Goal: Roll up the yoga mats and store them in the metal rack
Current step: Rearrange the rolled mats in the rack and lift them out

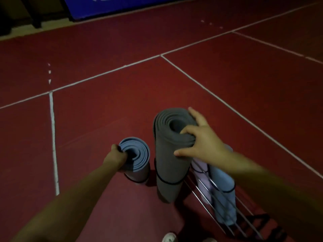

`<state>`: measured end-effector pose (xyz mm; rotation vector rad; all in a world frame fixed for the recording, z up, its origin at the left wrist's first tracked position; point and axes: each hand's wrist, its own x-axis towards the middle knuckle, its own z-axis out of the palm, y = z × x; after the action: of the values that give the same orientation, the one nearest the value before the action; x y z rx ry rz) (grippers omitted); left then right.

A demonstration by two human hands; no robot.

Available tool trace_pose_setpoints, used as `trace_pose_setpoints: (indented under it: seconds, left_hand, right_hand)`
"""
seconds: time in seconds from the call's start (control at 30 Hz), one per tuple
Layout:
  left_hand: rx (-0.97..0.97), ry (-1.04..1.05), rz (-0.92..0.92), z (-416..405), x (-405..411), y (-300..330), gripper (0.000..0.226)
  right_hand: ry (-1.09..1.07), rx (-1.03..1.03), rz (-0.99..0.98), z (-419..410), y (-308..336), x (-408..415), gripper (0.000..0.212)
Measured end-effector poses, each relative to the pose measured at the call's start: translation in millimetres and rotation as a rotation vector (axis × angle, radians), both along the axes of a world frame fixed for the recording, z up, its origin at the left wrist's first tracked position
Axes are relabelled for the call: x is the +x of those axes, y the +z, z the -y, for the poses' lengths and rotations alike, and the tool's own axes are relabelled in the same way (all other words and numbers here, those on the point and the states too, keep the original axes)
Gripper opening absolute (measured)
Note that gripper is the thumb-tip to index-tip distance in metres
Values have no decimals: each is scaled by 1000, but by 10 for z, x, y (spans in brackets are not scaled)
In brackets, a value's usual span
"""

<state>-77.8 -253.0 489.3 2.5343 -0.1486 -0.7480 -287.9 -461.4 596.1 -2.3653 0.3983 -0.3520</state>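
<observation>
nearest us, a white shoe [169, 237] shows at the bottom edge, on the dark red floor [104, 109]. just right of it the metal rack [225, 203] lies low, its chrome bars running away from us, with 2 rolled mats already in it: a pale lilac mat [201, 173] and a light blue mat [222, 189].

a little farther out, 2 more rolled mats stand on end on the floor beside the rack. our left hand [114, 158] pinches the top rim of the blue mat [135, 158], fingers hooked into the spiral. our right hand [201, 142] grips the top of the grey mat [168, 154], thumb down the outside. each roll has a thin black band low down.

we judge the foam light, soft and springy, so the rim grip works for steering, while a hold around the banded body would carry better.

farthest off, a blue board [132, 6] carries white writing cut off at the frame edge; we cannot read it.
</observation>
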Motion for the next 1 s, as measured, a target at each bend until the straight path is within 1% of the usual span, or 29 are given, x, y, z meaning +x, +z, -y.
trace_pose_setpoints:
  seconds: [0.1,0.17,0.23,0.27,0.33,0.43,0.5,0.53,0.6,0.7,0.77,0.87,0.93,1.0]
  left_hand:
    - [26,61,-14,39,90,-368,42]
    - [-5,128,-79,31,119,-657,39]
    - [-85,231,-165,-39,247,-1098,38]
    - [-102,264,-191,-124,364,-1453,41]
    - [-97,289,-193,-228,395,-1782,50]
    - [-117,302,-167,-145,83,-1615,43]
    - [-123,322,-155,-113,-110,-1610,40]
    - [-122,328,-147,-120,-198,-1634,38]
    - [-105,309,-118,-129,-317,-1671,35]
    - [-24,191,-103,-90,-319,-1665,39]
    - [30,142,-153,-91,-266,-1637,41]
    - [120,74,-190,-137,-234,-1596,36]
    - [115,87,-200,-156,-231,-1592,35]
    - [40,136,-224,-143,-233,-1595,34]
  right_hand:
    - [2,0,13,-187,-932,140,47]
    - [-5,-2,22,-308,-1510,259,47]
    - [-29,43,6,-374,-1963,396,48]
    - [-46,73,-12,-383,-2149,455,48]
    - [-69,82,-9,-365,-2478,535,47]
    - [-84,71,7,-373,-2872,531,47]
    - [-78,74,-48,-409,-3069,417,45]
    - [-64,67,-98,-446,-3156,324,45]
    - [2,-29,-178,-518,-3302,138,51]
    - [50,-106,-289,-638,-3296,10,57]
    - [35,-143,-384,-703,-3201,-25,61]
    - [-15,-176,-483,-758,-3056,-153,72]
    - [-74,-148,-504,-722,-2969,-224,76]
    - [-134,-92,-537,-636,-2886,-237,82]
